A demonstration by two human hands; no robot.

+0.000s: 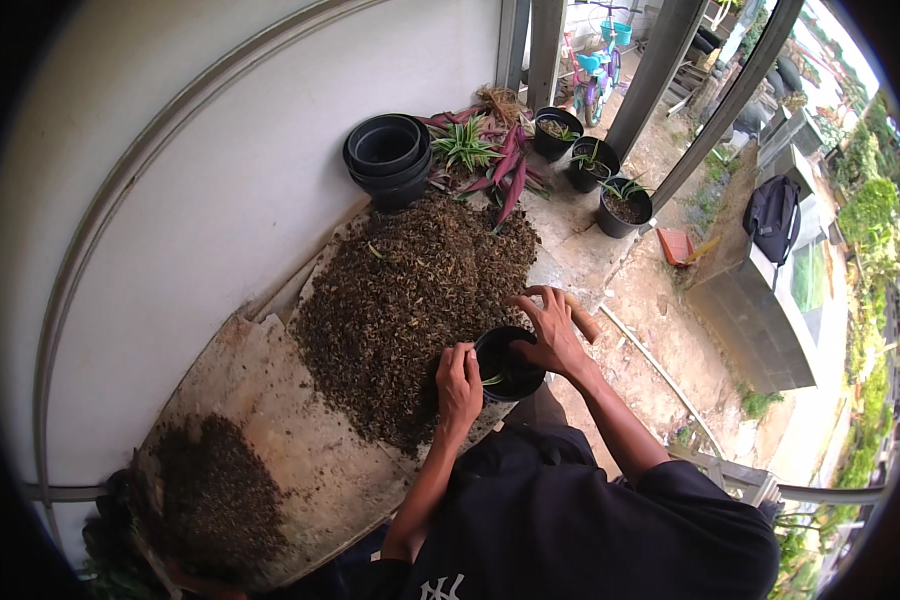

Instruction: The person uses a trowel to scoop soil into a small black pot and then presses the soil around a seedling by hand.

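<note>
A black plastic plant pot (520, 391) is close before me, at the near right edge of the heap of dark potting mix (412, 300). Narrow green leaves of a small plant (496, 379) show inside it; its roots are hidden. My left hand (460, 382) grips the pot's left rim. Over the opposite rim, my right hand (556, 334) is spread, its thumb reaching into the pot and its fingers arched towards the heap. Nothing is visible between those fingers. A short brown cylindrical piece (583, 319) lies just beyond the right hand.
Stacked black pots (387, 161) stand by the white wall (217, 180), beside purple-leaved plants (511, 169) and a striped spider plant (466, 144). Several potted plants (624, 206) line the right edge. A darker soil pile (214, 495) lies lower left. Metal posts (656, 71) rise at the right.
</note>
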